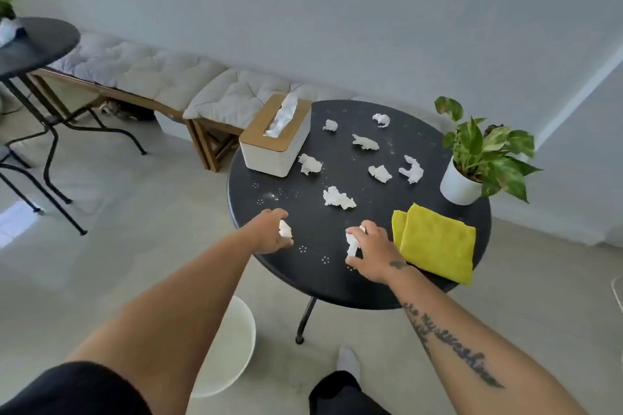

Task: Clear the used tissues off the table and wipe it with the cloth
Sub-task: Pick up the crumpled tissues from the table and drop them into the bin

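Note:
A round black table (303,280) carries several crumpled white tissues, among them one near the middle (338,198), one by the tissue box (310,164) and one at the far side (381,120). My left hand (269,232) is closed around a small tissue wad (285,230) at the table's near left edge. My right hand (372,254) grips another crumpled tissue (352,242) on the near part of the table. A folded yellow cloth (438,242) lies just right of my right hand.
A white tissue box with a wooden lid (276,135) stands at the table's left rim, a potted plant (462,185) at its right rim. A white bin (229,347) sits on the floor beneath my left arm. A cushioned bench (151,77) runs along the wall.

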